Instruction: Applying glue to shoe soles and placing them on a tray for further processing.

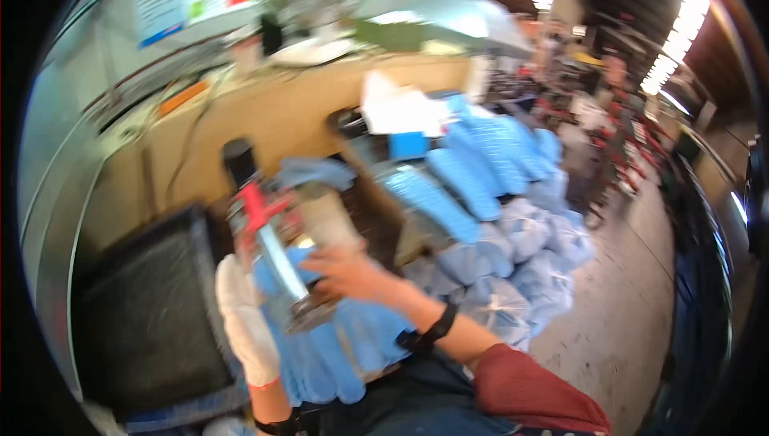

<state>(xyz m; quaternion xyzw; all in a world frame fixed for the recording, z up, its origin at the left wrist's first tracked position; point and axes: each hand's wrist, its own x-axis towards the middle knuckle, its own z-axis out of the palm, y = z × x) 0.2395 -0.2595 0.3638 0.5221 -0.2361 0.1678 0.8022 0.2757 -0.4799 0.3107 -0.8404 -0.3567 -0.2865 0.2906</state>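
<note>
At far left, a black tray (pixel 144 308), dark-floored and raised at its rim. Next, the white-gloved left hand (pixel 244 324), alongside blue pieces (pixel 312 368), finger closure impossible to tell. Between both hands, a red-and-silver tool (pixel 276 252), slanting over those pieces. Then the bare right hand (pixel 348 274), fingers reaching toward it (grip lost in blur). Farther right, shiny blue bundles (pixel 432 199) and clear bags (pixel 485 304), filled with pale-blue contents.

Left hand (pixel 243 316): white glove (pixel 247 340), orange-edged
Wristbands (pixel 435 329): black, both arms
Right sleeve (pixel 529 392): brick red
Lap clothing (pixel 400 405): dark blue
</note>
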